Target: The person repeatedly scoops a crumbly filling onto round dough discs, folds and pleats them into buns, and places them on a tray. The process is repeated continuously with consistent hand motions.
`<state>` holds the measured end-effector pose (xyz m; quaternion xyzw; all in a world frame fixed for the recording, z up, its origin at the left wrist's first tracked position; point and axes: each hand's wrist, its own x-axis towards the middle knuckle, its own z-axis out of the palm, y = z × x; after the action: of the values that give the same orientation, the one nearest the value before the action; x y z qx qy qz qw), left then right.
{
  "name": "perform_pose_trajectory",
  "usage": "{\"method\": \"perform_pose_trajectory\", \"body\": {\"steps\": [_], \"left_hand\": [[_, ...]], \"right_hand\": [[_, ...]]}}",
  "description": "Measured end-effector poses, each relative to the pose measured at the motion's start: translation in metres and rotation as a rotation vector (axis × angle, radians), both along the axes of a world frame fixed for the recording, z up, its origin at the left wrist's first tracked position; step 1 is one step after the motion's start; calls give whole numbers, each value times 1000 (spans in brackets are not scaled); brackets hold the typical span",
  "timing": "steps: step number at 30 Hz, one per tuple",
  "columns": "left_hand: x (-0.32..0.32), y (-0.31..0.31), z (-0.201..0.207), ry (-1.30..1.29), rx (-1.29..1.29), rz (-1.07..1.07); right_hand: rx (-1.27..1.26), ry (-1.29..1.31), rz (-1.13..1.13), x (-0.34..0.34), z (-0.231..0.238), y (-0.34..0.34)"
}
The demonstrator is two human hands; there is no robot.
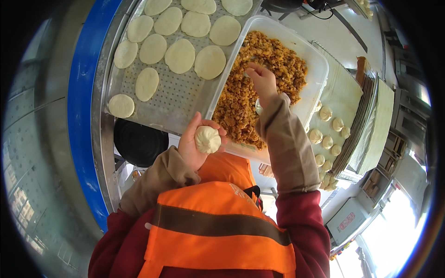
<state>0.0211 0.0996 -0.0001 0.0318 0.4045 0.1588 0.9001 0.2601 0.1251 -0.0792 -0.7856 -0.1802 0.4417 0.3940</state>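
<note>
1. Fingers point(200, 121) of the left hand point(194, 143) curl up around a pleated white bun point(207, 139), closed on it from below and behind, with the thumb lying along the bun's far side.
2. That bun sits in the cupped palm with its gathered top facing the camera, just on the near side of the clear plastic tub point(320, 62).
3. Fingertips point(252, 68) of the right hand point(263, 83) are pinched together over the brown minced filling point(273, 58) in the tub; a pale spoon-like piece point(258, 108) shows below the wrist, but whether the fingers grip its handle cannot be told.
4. The filling spreads under and beyond the right fingertips, covering most of the tub floor.
5. To the left of both hands, beyond the left fingers, flat round dough wrappers point(180, 55) lie in rows on a perforated metal tray point(185, 95).
6. To the right of the right fingers, past the tub wall, finished pleated buns point(327, 141) stand in a loose row on a cloth-lined tray point(343, 95).
7. A blue rim point(81, 111) curves along the far left, well apart from either hand.
8. Beneath the left hand, tan sleeve covers point(287, 148) wrap both forearms, and an orange vest point(218, 231) with a dark band fills the lower edge.
</note>
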Motion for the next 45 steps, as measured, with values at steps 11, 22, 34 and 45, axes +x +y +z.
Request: {"method": "perform_pose_trajectory", "body": {"steps": [11, 22, 34, 45], "left_hand": [[-12, 9, -4, -104, 17, 99], [-15, 12, -3, -116, 44, 99], [37, 7, 19, -42, 87, -104], [90, -11, 27, -92, 64, -162]], "right_hand": [[-349, -387, 23, -7, -11, 44], [-168, -96, -205, -5, -9, 36], [201, 389, -148, -13, 97, -77], [524, -768, 389, -22, 148, -127]]}}
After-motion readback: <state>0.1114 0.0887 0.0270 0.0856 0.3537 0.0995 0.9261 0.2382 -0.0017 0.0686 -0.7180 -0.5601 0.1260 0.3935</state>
